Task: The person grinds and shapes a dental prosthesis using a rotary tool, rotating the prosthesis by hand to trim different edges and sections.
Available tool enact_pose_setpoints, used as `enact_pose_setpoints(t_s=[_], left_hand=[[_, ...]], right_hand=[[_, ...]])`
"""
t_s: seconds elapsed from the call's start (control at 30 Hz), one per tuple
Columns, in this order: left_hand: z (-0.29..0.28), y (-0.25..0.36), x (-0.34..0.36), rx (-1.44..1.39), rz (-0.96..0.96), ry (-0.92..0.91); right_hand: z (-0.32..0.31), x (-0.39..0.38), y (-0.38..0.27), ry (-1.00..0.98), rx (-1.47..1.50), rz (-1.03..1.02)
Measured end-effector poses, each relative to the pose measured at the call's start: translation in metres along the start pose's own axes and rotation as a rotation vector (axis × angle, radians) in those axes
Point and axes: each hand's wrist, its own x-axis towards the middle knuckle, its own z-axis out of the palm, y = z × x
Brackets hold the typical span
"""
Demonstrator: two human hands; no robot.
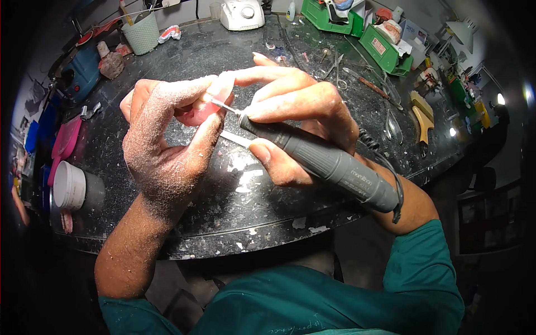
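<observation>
My left hand point(159, 131), coated in pale dust up to the wrist, pinches a pink denture point(195, 115) between thumb and fingers. Part of the denture is hidden behind those fingers. A black rotary handpiece point(335, 162) lies in my right hand point(318, 103), its body slanting down across the palm to a coiled cord. Its thin metal bur point(219, 103) reaches the denture's pinkish edge; whether it touches is hard to tell. A narrow pale strip point(234, 138) shows below the handpiece, between both hands; I cannot tell whether it is held.
Behind my hands stand a white control box point(242, 15) and a pale woven basket point(140, 34). Green bins point(385, 50) fill the far right. Scissors point(339, 72), a wooden-handled knife point(365, 82) and a brush point(422, 124) lie at right. A white tub point(69, 187) sits left.
</observation>
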Motion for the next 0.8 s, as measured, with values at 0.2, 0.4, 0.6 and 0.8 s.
enact_pose_setpoints(t_s=[0.2, 0.4, 0.6, 0.8], left_hand=[[-0.001, 0.001, 0.001, 0.018, 0.021, -0.014], [0.001, 0.001, 0.0, -0.035, -0.022, -0.005], [0.001, 0.002, 0.001, -0.029, -0.05, 0.005], [0.002, 0.002, 0.001, -0.063, -0.042, 0.003]], right_hand=[[0.009, -0.001, -0.001, 0.104, 0.037, 0.051], [0.006, -0.002, -0.002, 0.064, 0.05, 0.065], [0.01, -0.001, -0.003, 0.069, 0.069, 0.069], [0.011, -0.002, -0.004, 0.083, 0.049, 0.07]])
